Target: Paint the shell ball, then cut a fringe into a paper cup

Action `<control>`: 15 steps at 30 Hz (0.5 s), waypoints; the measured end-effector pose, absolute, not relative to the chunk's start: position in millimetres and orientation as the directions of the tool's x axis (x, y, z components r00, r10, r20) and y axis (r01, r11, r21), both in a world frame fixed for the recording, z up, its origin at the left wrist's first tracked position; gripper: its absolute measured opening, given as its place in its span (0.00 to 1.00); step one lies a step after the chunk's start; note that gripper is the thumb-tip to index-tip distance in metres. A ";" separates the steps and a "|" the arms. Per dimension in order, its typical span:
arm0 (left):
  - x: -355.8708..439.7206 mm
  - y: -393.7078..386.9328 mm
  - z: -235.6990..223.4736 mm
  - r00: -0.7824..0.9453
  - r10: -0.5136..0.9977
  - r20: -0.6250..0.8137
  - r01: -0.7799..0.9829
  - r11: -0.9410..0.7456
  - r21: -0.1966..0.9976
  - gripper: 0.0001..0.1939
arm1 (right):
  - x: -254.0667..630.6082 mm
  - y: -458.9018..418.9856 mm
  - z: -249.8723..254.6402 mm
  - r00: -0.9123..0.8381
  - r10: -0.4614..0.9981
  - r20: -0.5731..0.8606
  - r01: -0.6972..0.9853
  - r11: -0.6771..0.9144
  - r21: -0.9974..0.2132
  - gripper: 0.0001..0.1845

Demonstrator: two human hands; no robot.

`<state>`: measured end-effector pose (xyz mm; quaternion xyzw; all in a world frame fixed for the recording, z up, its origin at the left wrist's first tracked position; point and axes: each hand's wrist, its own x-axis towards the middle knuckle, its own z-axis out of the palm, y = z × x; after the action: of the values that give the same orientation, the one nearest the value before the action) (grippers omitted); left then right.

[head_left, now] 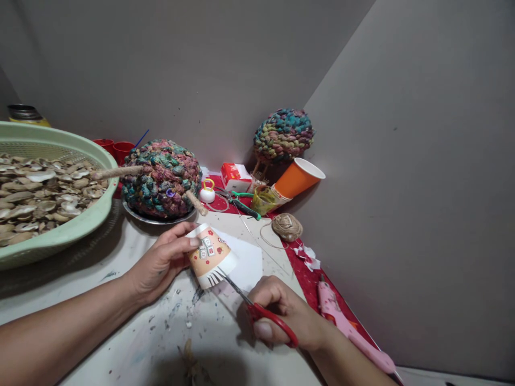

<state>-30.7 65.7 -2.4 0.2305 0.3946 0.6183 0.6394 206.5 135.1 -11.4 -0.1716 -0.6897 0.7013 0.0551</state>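
- From my remote station I saw the left hand pinching a tapered peach-and-white printed paper cup above the pale tabletop.
- Right hand was closed around red-handled metal scissors.
- Their long axis ran leftward and away to the cup's fringed edge, which faced the right hand.

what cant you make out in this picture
All in the head view:
Left hand: some fingertips, hidden behind the paper cup.
Green basket: its left side, cut off by the picture's left edge.
Metal dish: its middle, hidden under the multicoloured ball.
Brown scrap near the bottom: too dark and blurred to identify.
Red-and-white box: markings too small to read.
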 end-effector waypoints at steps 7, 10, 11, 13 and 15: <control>-31.2 66.6 -2.2 -0.057 0.977 -0.203 -0.587 0.132 0.799 0.18 | 207.0 133.9 -8.8 -0.938 0.302 -0.171 0.169 -0.031 -0.985 0.35; -31.3 65.7 -2.4 -0.048 0.979 -0.197 -0.583 0.133 0.802 0.18 | 205.4 133.3 -7.9 -0.933 0.302 -0.196 0.195 -0.034 -0.980 0.35; -31.3 65.2 -2.8 -0.044 0.979 -0.201 -0.584 0.138 0.800 0.18 | 204.8 133.1 -7.4 -0.932 0.297 -0.206 0.204 -0.038 -0.978 0.34; -31.2 64.3 -3.6 -0.033 0.976 -0.213 -0.589 0.153 0.793 0.18 | 203.8 132.5 -6.8 -0.932 0.284 -0.225 0.220 -0.050 -0.974 0.34; -31.1 63.7 -4.0 -0.024 0.975 -0.220 -0.597 0.163 0.786 0.18 | 203.8 132.2 -7.0 -0.930 0.282 -0.238 0.230 -0.060 -0.971 0.34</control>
<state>-31.1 63.7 -4.0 0.2424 0.3901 0.6000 0.6551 203.8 132.2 -7.0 -0.1867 -0.6855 0.7035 0.0182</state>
